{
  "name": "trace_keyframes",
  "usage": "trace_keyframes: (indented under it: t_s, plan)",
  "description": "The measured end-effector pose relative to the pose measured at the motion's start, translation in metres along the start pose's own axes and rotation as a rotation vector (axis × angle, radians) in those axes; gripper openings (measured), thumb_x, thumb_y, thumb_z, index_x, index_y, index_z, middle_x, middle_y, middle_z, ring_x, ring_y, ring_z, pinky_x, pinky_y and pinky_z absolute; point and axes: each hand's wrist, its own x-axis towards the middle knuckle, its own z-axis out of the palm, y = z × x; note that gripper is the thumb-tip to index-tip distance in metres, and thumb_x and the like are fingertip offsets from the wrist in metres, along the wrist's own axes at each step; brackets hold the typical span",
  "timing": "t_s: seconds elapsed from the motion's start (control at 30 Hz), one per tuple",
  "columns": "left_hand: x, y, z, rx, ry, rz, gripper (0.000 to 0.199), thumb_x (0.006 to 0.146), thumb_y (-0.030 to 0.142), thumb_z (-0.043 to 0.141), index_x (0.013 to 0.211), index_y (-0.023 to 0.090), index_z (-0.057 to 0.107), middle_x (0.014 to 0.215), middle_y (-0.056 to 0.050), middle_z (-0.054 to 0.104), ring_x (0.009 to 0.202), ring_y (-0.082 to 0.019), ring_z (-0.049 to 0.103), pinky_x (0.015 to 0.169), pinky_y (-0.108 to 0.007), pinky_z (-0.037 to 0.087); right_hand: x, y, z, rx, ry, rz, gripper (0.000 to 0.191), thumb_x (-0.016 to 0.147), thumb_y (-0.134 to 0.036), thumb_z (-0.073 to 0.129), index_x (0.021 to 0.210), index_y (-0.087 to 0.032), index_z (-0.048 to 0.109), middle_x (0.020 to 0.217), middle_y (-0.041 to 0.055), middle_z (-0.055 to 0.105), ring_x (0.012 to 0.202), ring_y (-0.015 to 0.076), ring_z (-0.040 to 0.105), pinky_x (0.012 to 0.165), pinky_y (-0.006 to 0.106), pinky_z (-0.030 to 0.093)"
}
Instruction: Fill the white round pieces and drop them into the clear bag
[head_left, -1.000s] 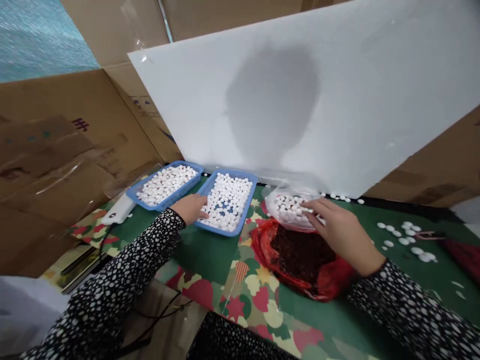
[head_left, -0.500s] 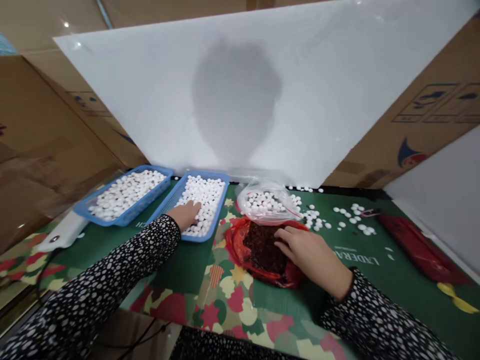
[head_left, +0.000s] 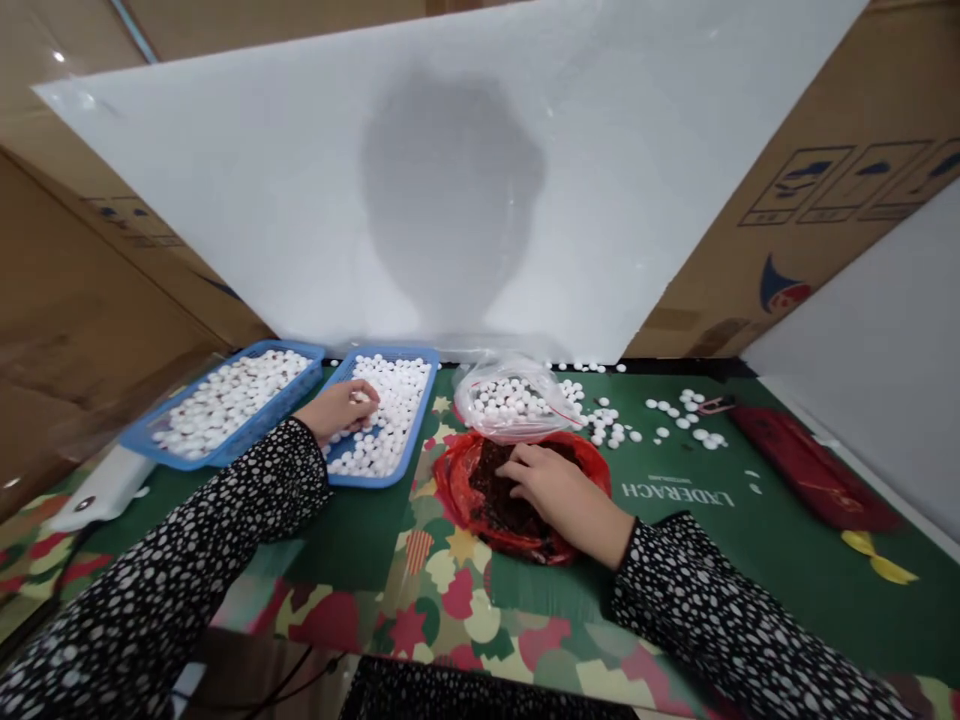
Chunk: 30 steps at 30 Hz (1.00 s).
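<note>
My left hand (head_left: 339, 412) is over the right-hand blue basket (head_left: 412, 455), fingers curled around a few small white balls (head_left: 361, 397). Many more white balls (head_left: 390, 400) lie in that basket, with a patch of its blue floor showing near the hand. In the red plastic bag (head_left: 459, 480), opened wide, is a dark brown crumbly material (head_left: 499, 490). My right hand (head_left: 562, 490) reaches into this bag, its bent fingers touching the brown material; the fingertips are partly hidden. Just behind the red bag sits a clear bag (head_left: 506, 400) of white balls.
Another blue basket (head_left: 225, 400) full of white balls stands at the left, by a white device (head_left: 101, 490) with a cord. Loose white balls (head_left: 607, 425) are scattered to the right, near a dark red pouch (head_left: 817, 465) and yellow ribbon (head_left: 877, 560). A white board (head_left: 300, 200) closes the back.
My left hand has lifted slightly off the balls and turned, with white balls now showing in its fingers. My right hand stays in the red bag. The whole view has shifted a little.
</note>
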Motion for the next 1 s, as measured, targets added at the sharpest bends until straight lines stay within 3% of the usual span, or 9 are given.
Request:
trace_keyframes:
  t_s: [0.07,0.2,0.3,0.47,0.6,0.7,0.87,1.0]
  plan:
    - [-0.006,0.002,-0.005,-0.38,-0.04,-0.129,0.019,0.067,0.015,0.073,0.078,0.016,0.058,0.06,-0.001,0.055,0.049,-0.008,0.047,0.04,-0.015,0.028,-0.001,0.001,0.002,-0.019,0.006,0.009,0.008,0.089,-0.014,0.059,0.089,-0.019,0.065,0.095,0.0055,0.064,0.086,0.0222,0.062,0.079,0.037,0.052]
    - [-0.02,0.007,-0.008,-0.643,-0.017,-0.177,0.009,0.078,0.012,0.065,0.084,0.015,0.059,0.076,-0.008,0.06,0.059,-0.007,0.053,0.042,-0.011,0.036,-0.005,0.003,-0.005,-0.002,0.008,0.026,0.01,0.089,-0.013,0.056,0.082,-0.019,0.059,0.089,0.0046,0.062,0.081,0.0206,0.062,0.073,0.034,0.049]
    - [-0.035,0.015,0.002,-0.823,-0.012,-0.149,0.01,0.079,0.007,0.064,0.086,0.014,0.062,0.083,-0.01,0.061,0.067,-0.009,0.058,0.047,-0.01,0.042,-0.007,0.002,-0.013,0.106,0.058,0.037,0.01,0.089,-0.012,0.055,0.082,-0.019,0.058,0.086,0.0036,0.063,0.081,0.0203,0.061,0.073,0.033,0.047]
    - [-0.062,0.041,0.053,-0.897,-0.22,0.022,0.016,0.076,0.009,0.073,0.09,0.012,0.066,0.078,-0.008,0.063,0.07,-0.01,0.06,0.051,-0.011,0.045,-0.006,0.002,-0.026,0.469,0.136,0.129,0.009,0.091,-0.02,0.056,0.083,-0.021,0.06,0.082,0.0002,0.067,0.074,0.0166,0.061,0.071,0.031,0.046]
    - [-0.068,0.056,0.108,-0.99,-0.435,0.025,0.023,0.07,0.016,0.08,0.086,0.012,0.064,0.073,-0.004,0.063,0.062,-0.007,0.057,0.044,-0.009,0.035,-0.004,0.004,-0.033,0.782,0.2,0.211,0.005,0.084,-0.025,0.066,0.082,-0.021,0.067,0.084,0.0011,0.07,0.077,0.0165,0.063,0.075,0.032,0.049]
    - [-0.063,0.057,0.14,-1.028,-0.507,0.023,0.022,0.07,0.016,0.079,0.085,0.013,0.064,0.074,-0.004,0.065,0.065,-0.007,0.058,0.05,-0.01,0.039,-0.003,0.006,-0.037,0.996,0.291,0.256,0.008,0.082,-0.027,0.069,0.08,-0.02,0.067,0.077,0.0002,0.069,0.069,0.014,0.062,0.068,0.029,0.05]
    - [-0.055,0.048,0.164,-1.061,-0.527,0.008,0.025,0.069,0.014,0.08,0.088,0.013,0.064,0.081,-0.005,0.068,0.075,-0.009,0.062,0.058,-0.012,0.044,-0.005,0.009,-0.036,1.177,0.467,0.28,0.012,0.078,-0.028,0.073,0.083,-0.019,0.067,0.067,-0.0018,0.069,0.056,0.0106,0.061,0.055,0.023,0.05]
    - [-0.056,0.039,0.17,-1.069,-0.499,0.024,0.027,0.068,0.018,0.082,0.087,0.014,0.063,0.079,-0.002,0.065,0.068,-0.007,0.058,0.055,-0.013,0.041,-0.007,0.006,-0.031,1.213,0.425,0.265,0.01,0.082,-0.028,0.069,0.085,-0.019,0.069,0.075,0.0018,0.074,0.068,0.0138,0.07,0.066,0.029,0.058]
